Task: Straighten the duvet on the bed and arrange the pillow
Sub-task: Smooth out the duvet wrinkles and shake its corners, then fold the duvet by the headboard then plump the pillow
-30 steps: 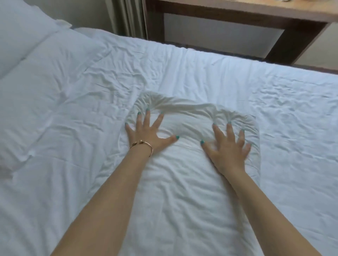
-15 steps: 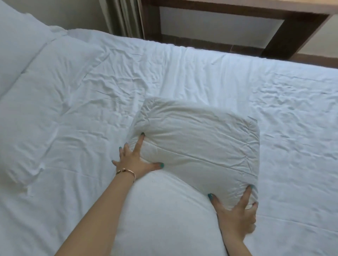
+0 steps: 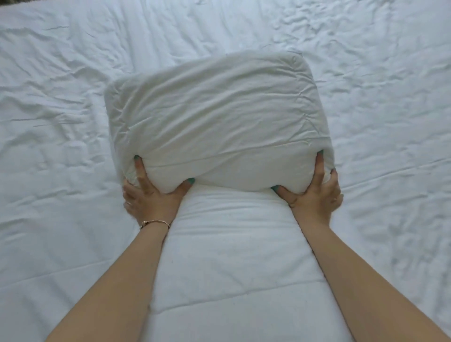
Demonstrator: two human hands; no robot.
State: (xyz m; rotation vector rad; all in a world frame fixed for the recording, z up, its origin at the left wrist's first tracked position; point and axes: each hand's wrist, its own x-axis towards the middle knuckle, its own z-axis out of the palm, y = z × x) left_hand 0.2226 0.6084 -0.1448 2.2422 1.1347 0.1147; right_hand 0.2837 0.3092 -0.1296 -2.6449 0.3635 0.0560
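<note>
A white pillow (image 3: 214, 117) is folded over on itself in the middle of the bed, its doubled-up far half raised above its flat near half (image 3: 234, 256). My left hand (image 3: 151, 195) grips the folded edge at its left corner, thumb on the near face and fingers round the side. My right hand (image 3: 314, 190) grips the right corner the same way. The white, wrinkled duvet (image 3: 61, 122) covers the bed all around the pillow.
Creased white bedding fills the whole view on both sides and beyond the pillow. A sliver of dark floor or curtain (image 3: 9, 2) shows at the top left corner.
Both hands have slid from lying flat on the pillow to gripping the two corners of its folded edge. The fold has risen and bulged, and the view has tilted down onto the bed.
</note>
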